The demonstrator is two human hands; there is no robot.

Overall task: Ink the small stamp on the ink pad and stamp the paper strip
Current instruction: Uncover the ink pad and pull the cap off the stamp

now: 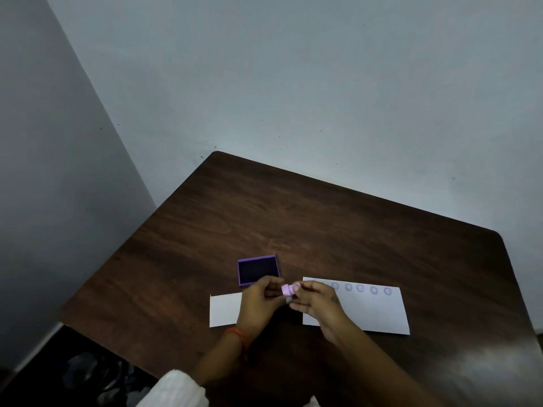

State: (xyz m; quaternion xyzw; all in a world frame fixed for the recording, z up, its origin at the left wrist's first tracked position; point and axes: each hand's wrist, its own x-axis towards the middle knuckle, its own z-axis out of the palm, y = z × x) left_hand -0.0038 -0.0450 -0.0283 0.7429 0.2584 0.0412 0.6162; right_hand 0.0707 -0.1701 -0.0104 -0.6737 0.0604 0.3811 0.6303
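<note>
A small lilac stamp [288, 290] is held above the table between both hands. My left hand [256, 301] pinches its left side and my right hand [318, 302] grips its right end. Just behind the hands lies the purple ink pad [258, 270], open, with a dark inked surface. A white paper strip [373, 309] lies to the right, partly under my right hand, with a row of several round purple prints along its far edge. A smaller white paper piece [224, 309] lies to the left, partly hidden by my left hand.
The dark wooden table [308, 218] stands in a corner against pale grey walls. Its left edge runs diagonally beside my left arm. Dark clutter lies on the floor [88, 377] at the lower left.
</note>
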